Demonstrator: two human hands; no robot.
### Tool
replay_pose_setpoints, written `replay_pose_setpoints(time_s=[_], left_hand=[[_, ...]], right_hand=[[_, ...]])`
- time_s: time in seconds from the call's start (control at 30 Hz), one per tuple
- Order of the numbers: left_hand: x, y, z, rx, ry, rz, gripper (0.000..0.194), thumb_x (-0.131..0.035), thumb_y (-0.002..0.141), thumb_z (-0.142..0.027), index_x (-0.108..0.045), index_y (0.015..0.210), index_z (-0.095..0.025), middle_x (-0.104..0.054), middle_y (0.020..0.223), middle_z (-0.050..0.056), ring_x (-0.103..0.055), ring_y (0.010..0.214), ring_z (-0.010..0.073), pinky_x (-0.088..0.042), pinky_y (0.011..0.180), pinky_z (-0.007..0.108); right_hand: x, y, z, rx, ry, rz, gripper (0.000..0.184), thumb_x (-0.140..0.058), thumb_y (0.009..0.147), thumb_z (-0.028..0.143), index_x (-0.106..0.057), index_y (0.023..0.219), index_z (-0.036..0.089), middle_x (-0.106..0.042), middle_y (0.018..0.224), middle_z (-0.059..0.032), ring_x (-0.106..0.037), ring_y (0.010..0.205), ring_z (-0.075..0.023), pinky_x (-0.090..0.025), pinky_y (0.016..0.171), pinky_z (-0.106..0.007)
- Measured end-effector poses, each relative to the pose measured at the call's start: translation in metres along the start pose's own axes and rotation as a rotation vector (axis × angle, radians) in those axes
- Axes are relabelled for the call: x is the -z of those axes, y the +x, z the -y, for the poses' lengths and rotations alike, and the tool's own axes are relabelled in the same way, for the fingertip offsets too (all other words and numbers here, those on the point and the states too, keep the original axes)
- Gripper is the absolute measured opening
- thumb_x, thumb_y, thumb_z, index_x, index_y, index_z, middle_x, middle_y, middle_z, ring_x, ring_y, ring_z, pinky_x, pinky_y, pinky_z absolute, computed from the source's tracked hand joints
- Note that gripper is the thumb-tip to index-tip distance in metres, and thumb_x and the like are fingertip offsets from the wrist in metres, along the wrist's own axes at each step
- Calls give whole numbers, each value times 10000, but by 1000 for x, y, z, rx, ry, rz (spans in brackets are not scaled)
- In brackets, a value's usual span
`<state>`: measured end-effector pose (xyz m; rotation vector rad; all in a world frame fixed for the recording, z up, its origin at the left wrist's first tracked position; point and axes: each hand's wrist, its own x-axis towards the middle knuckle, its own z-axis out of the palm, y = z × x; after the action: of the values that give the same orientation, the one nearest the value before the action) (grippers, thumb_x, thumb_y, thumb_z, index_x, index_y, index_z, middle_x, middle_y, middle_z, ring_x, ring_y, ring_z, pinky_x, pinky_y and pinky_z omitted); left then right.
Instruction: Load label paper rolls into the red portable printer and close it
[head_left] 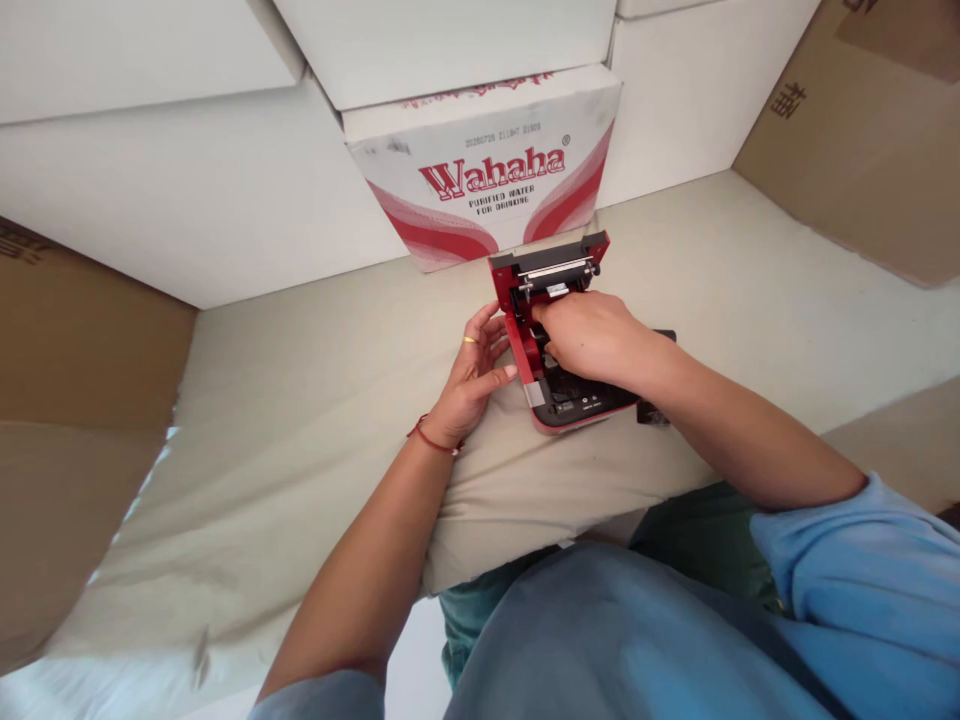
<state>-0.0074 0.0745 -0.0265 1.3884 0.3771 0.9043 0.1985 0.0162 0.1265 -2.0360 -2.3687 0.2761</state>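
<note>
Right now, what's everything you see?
device: one, red-black, open, on cloth
dark item: count unclear, black, partly behind right forearm
Wahaha box: one, white-red, behind device
white boxes: several, white, along back
cardboard boxes: two, brown, either side
cloth: one, beige, under device
green fabric: two patches, bottom
bracelet: one, red, left wrist
ring: one, yellow, left hand
shirt: one, blue, bottom
left hand: one, bare, beside device
right hand: one, bare, fingers in device
</note>
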Motion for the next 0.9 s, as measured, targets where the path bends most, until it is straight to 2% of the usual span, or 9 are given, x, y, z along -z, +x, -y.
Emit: replay_pose_setpoints(time_s=[0.07,0.17,0.3,0.43,0.5,0.57,0.67,0.77,0.9], left_hand=[[-1,0,0,-5,-3,-1,913,-966,868,-495,-518,1663,-479,-610,1697,32,-544,1634,343,-413,1391,592],[-2,-1,0,-22,6,-13,903,-963,869,-497,-527,1659,-465,-569,1748,34,-482,1684,358,-409,1394,596],[-3,-3,3,-61,75,-77,864,-960,870,-532,-561,1630,-434,-513,1787,53,-441,1699,384,-445,1360,592],[-12,-5,-4,-168,253,-368,535,-885,958,-529,-705,1441,-385,-628,1578,62,-564,1552,350,-512,1288,555],[-22,-9,-15,-277,390,-540,311,-798,1039,-507,-763,1303,-345,-659,1451,67,-623,1439,320,-538,1249,544],[-35,-16,-30,-400,582,-592,250,-723,1090,-493,-778,1259,-318,-670,1392,77,-639,1398,324,-503,1282,589],[-55,-29,-48,-609,866,-450,323,-695,1083,-446,-770,1373,-326,-700,1417,103,-660,1366,360,-501,1264,657],[-72,-37,-53,-788,1062,-94,491,-733,1026,-415,-718,1514,-371,-790,1326,85,-741,1213,339,-589,1117,569],[-81,-38,-47,-759,1119,80,655,-757,1000,-248,-629,1631,-369,-859,1200,56,-779,1098,292,-583,1015,479]], right_hand=[[4,-9,-5,11,55,3,374,-703,1010,194,-798,1367,248,-894,1231,-128,-818,975,-312,-511,720,-374],[3,-37,-17,73,193,-99,347,-633,1087,267,-810,1384,237,-888,1231,-124,-816,1050,-329,-589,866,-436],[-22,-90,-34,323,348,-291,381,-595,1164,413,-806,1435,249,-839,1460,-125,-762,1366,-343,-597,1186,-557],[-57,-130,-42,389,292,-302,585,-591,1180,426,-555,1748,291,-626,1762,-113,-547,1688,-315,-411,1417,-646],[-67,-139,-44,388,270,-308,654,-603,1176,410,-459,1808,319,-580,1796,-103,-498,1724,-297,-345,1452,-665],[-70,-142,-45,384,281,-317,674,-624,1167,404,-444,1814,352,-594,1784,-91,-502,1720,-285,-313,1462,-669],[-70,-141,-46,372,307,-311,623,-622,1168,409,-506,1779,369,-619,1764,-82,-519,1709,-281,-266,1471,-683],[-64,-138,-46,378,379,-318,538,-606,1174,472,-615,1699,351,-665,1725,-88,-544,1693,-292,-236,1477,-690],[-46,-119,-54,233,628,-472,472,-520,1191,573,-767,1517,338,-778,1593,-90,-693,1548,-288,-462,1387,-567]])
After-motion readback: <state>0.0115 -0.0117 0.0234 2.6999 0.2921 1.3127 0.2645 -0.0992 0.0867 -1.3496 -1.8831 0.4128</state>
